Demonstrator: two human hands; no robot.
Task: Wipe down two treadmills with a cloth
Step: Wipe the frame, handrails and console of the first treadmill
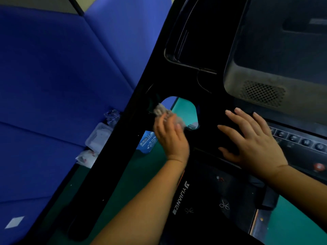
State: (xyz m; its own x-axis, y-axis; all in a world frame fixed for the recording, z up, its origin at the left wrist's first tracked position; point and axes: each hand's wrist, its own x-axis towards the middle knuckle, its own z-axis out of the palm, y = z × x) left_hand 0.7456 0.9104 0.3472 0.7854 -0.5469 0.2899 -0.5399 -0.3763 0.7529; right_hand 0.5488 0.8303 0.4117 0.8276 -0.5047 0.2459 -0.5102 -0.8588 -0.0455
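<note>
A black treadmill (141, 121) fills the middle and right of the head view, seen from above its console. My left hand (172, 138) grips a crumpled pale cloth (161, 111) and presses it on the left side of the frame, beside a rounded opening (184, 110). My right hand (254, 140) lies flat with fingers spread on the black console panel, just left of a row of round buttons (299, 140). Above that hand sits a dusty grey display housing (265, 68) with a perforated grille.
Blue padded mats (53, 76) cover the wall and floor on the left. A clear plastic container (98, 137) and crumpled wrappers (112, 115) lie at the mat's foot. Green floor (127, 174) shows under the frame. A red button (319, 166) sits at the right edge.
</note>
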